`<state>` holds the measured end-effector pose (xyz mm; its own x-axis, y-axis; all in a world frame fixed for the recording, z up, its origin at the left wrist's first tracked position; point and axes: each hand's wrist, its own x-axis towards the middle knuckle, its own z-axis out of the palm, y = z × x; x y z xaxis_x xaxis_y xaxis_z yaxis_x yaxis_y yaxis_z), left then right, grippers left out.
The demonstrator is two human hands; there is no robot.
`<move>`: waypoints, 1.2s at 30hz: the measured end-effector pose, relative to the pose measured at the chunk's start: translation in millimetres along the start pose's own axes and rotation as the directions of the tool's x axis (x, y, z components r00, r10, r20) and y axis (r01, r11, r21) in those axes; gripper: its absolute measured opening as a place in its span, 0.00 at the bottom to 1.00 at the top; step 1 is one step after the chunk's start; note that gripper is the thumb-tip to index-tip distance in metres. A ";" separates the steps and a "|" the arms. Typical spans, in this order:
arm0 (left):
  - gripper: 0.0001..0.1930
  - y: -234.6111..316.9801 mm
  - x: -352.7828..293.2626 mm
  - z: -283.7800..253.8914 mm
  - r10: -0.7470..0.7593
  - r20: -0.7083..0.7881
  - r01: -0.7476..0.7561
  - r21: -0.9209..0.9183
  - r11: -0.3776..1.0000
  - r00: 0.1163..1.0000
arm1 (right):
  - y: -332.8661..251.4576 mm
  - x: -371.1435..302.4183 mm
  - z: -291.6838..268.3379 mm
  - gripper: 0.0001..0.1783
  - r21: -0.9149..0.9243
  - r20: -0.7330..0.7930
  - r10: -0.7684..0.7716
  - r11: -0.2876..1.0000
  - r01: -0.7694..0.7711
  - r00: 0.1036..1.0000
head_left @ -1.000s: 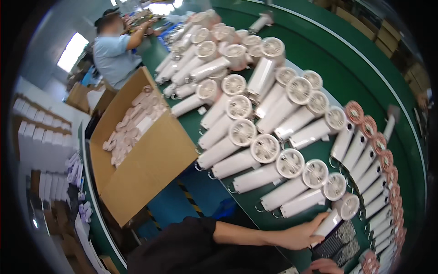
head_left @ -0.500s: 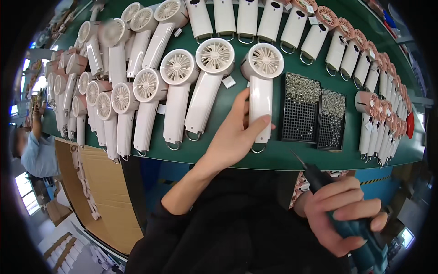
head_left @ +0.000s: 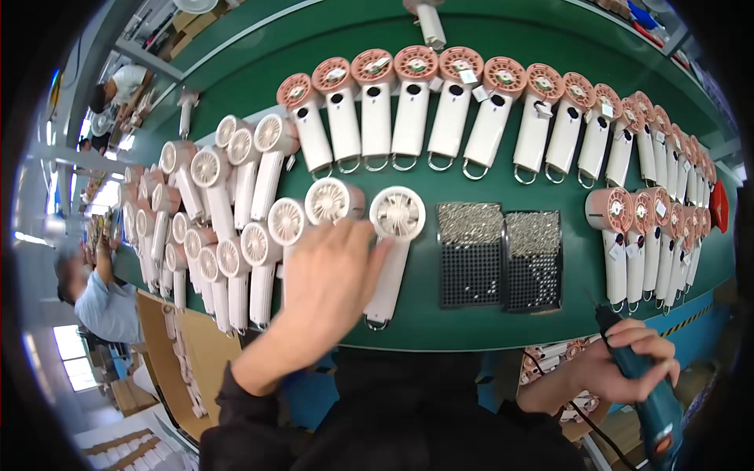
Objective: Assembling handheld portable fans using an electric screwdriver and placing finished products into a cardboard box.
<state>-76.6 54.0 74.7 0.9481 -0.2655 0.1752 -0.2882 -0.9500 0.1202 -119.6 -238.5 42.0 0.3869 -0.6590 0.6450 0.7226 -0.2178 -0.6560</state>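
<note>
L hand (head_left: 334, 263) has moved left since prev head frame, from the white fan (head_left: 399, 213) to over the next fan (head_left: 331, 199); fingers bent, can't tell if gripping. White fan lies on table (head_left: 471, 331), just L of 2 blk trays (head_left: 470, 275) w/ metal bits. R hand (head_left: 603, 375) grips a driver (head_left: 661, 416), tip up-left. Pink fans (head_left: 415, 63) behind.

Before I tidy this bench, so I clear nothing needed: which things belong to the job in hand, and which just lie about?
Seemingly in use:
green power tool, in the right hand
fans near the left hand
black trays of metal pieces

Probably lying about:
red object, right end
cardboard box, left
</note>
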 end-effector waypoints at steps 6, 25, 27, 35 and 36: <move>0.17 -36.5 195.9 18.6 0.102 -0.131 -0.123 -0.161 0.979 0.986 | 41.6 3.2 -11.0 0.12 -0.215 -0.136 0.149 0.961 -0.176 0.979; 0.31 -69.1 342.2 107.1 -0.370 0.207 0.370 -0.812 0.452 0.906 | 49.0 -0.4 35.0 0.23 -0.428 -0.015 -0.005 0.904 -0.002 1.000; 0.30 -91.4 259.4 45.4 -0.338 0.088 0.247 -0.850 0.464 0.937 | 51.0 -0.5 28.2 0.22 -0.420 -0.001 -0.004 0.908 0.003 1.000; 0.35 -160.6 -9.7 -73.5 -0.652 -0.280 0.353 -0.659 0.665 0.704 | 49.3 -2.0 21.7 0.21 -0.339 0.052 -0.051 0.938 0.065 0.997; 0.33 -173.1 -39.5 -76.3 -0.690 -0.261 0.400 -0.656 0.640 0.675 | 50.0 -1.9 21.3 0.21 -0.337 0.050 -0.059 0.939 0.072 0.997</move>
<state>-74.5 241.4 121.5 0.8039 0.5193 0.2901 0.1069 -0.6059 0.7883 -71.9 -232.8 16.3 0.3723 -0.6080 0.7012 0.5136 -0.4943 -0.7013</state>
